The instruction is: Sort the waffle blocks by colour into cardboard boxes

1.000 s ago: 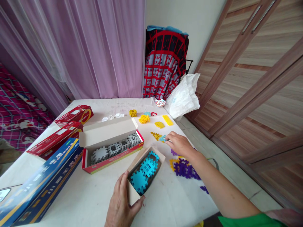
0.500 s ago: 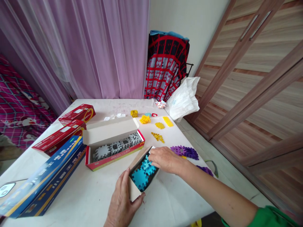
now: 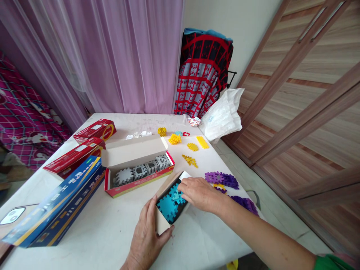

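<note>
A small open cardboard box (image 3: 159, 224) stands tilted near the front of the table, with my left hand (image 3: 150, 228) wrapped round its near end. Inside it lie turquoise interlocking plastic pieces (image 3: 168, 207), notched along their edges. My right hand (image 3: 197, 192) reaches into the far end, its fingers closed on one turquoise piece (image 3: 177, 195); the fingertips are partly hidden. Just behind is a longer open box (image 3: 140, 182) holding grey interlocking pieces (image 3: 125, 176).
Blue box (image 3: 62, 202), red boxes (image 3: 94, 131) and a phone (image 3: 14, 215) are at left. Yellow pieces (image 3: 192, 146) and purple pieces (image 3: 230, 180) lie along the right side. A white plastic bag (image 3: 223, 114) hangs by the far right corner.
The view has shifted slightly, so everything sits a little to the right and higher. Both hands keep their places at the small box, the right one still at the turquoise pieces.
</note>
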Demonstrator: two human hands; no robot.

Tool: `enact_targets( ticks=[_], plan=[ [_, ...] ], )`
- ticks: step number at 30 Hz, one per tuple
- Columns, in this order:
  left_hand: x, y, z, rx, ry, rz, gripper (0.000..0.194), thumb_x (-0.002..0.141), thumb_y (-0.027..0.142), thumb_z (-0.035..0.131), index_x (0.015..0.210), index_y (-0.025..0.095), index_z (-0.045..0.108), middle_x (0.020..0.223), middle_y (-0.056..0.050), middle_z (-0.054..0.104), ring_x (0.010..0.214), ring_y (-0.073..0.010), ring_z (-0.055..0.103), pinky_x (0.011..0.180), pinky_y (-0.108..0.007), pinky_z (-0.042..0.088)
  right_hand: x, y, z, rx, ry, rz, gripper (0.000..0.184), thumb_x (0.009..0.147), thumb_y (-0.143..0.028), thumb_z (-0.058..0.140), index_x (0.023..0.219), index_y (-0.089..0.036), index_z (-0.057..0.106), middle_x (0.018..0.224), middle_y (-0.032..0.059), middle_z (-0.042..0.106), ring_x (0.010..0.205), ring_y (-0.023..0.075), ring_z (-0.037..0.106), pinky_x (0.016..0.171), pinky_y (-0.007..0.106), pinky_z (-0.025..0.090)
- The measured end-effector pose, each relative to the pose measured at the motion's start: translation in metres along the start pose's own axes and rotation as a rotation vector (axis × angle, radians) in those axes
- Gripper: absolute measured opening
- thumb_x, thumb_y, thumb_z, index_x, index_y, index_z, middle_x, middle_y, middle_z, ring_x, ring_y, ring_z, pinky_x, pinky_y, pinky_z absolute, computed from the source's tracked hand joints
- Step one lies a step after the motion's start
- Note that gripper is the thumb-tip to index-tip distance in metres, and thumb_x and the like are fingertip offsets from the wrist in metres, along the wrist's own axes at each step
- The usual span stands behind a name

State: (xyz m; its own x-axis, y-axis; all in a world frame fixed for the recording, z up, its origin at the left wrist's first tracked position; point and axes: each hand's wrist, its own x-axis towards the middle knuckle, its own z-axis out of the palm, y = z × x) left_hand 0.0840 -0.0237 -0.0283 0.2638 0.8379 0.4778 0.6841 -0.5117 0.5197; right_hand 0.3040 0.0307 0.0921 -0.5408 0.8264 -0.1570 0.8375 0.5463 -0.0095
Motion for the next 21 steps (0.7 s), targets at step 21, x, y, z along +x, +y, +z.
enact_targets(
  ticks=[21],
  plan=[
    [0.001, 0.000, -0.002, -0.015, -0.038, -0.005, 0.085, 0.082, 0.034, 0.063, 0.150, 0.019, 0.014, 0.134, -0.018, 0.047, 0.124, -0.0303, 0.050, 0.098, -0.047, 0.049, 0.014, -0.013, -0.020, -0.058, -0.122, -0.078, 0.020, 0.085, -0.009, 0.050, 0.098, -0.020, 0.061, 0.099, 0.0067, 0.064, 0.091, 0.0208, 0.060, 0.069, 0.029, 0.043]
  ],
)
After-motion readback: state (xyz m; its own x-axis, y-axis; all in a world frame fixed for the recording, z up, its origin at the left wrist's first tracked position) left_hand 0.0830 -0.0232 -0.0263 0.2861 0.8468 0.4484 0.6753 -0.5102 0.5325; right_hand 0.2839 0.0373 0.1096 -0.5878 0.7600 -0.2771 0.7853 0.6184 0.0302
